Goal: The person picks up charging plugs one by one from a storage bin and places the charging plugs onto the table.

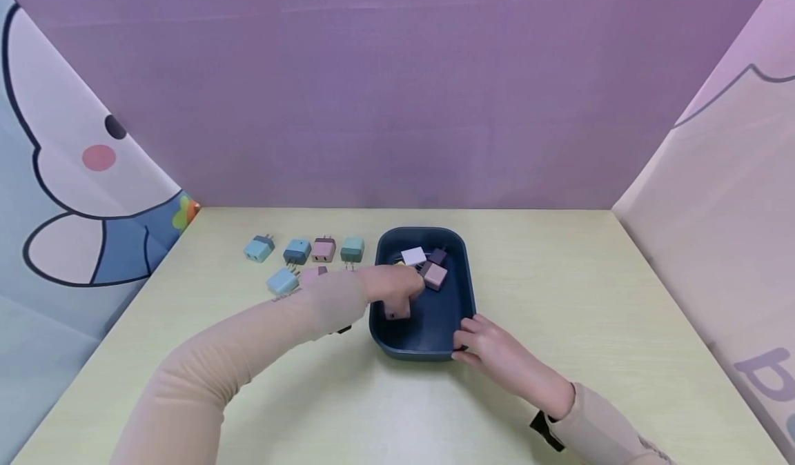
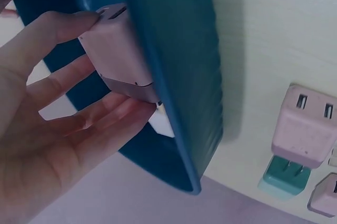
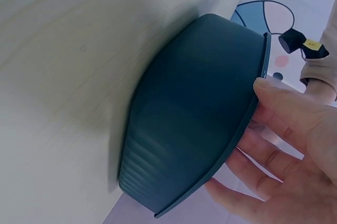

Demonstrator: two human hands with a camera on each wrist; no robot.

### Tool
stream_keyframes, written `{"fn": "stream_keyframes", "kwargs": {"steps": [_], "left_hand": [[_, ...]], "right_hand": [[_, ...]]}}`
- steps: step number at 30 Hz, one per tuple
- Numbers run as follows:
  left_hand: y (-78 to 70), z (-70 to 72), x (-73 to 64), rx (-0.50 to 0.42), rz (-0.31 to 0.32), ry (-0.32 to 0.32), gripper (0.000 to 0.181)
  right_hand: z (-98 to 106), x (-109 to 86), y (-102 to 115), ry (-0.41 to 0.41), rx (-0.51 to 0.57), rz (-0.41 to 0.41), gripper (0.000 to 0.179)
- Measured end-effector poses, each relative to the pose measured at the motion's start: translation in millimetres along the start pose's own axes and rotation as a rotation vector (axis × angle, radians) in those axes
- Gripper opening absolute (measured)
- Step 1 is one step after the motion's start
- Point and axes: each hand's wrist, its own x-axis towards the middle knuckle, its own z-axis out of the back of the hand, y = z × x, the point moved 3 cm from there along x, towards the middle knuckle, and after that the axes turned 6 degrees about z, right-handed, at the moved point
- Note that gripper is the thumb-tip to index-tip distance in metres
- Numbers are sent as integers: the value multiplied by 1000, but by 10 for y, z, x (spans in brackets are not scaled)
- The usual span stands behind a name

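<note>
A purple backdrop (image 1: 397, 99) stands behind the pale wood-grain bench (image 1: 571, 285). The left panel (image 1: 37, 361) bears a cartoon figure (image 1: 68, 154); the right panel (image 1: 695, 244), an outlined shape (image 1: 745, 141). Light reflects off the near bench surface.

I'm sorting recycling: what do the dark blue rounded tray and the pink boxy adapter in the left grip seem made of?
Dark blue rounded tray: probably satin plastic; its thin wall has moulded-looking ribs and soft highlights. Pink boxy adapter: likely hard matte plastic, judging by rounded edges and the neat two-tone seam.
</note>
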Motion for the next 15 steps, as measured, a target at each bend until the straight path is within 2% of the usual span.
{"fn": "stream_keyframes", "kwargs": {"steps": [4, 9, 15], "left_hand": [[11, 63, -47, -22, 4, -12, 17], [30, 122, -101, -59, 19, -20, 9], [59, 141, -176, -42, 13, -68, 17]], "right_hand": [[3, 0, 5, -2, 1, 4, 13], [2, 4, 5, 2, 10, 2, 13], [0, 0, 2, 2, 5, 1, 13]]}}
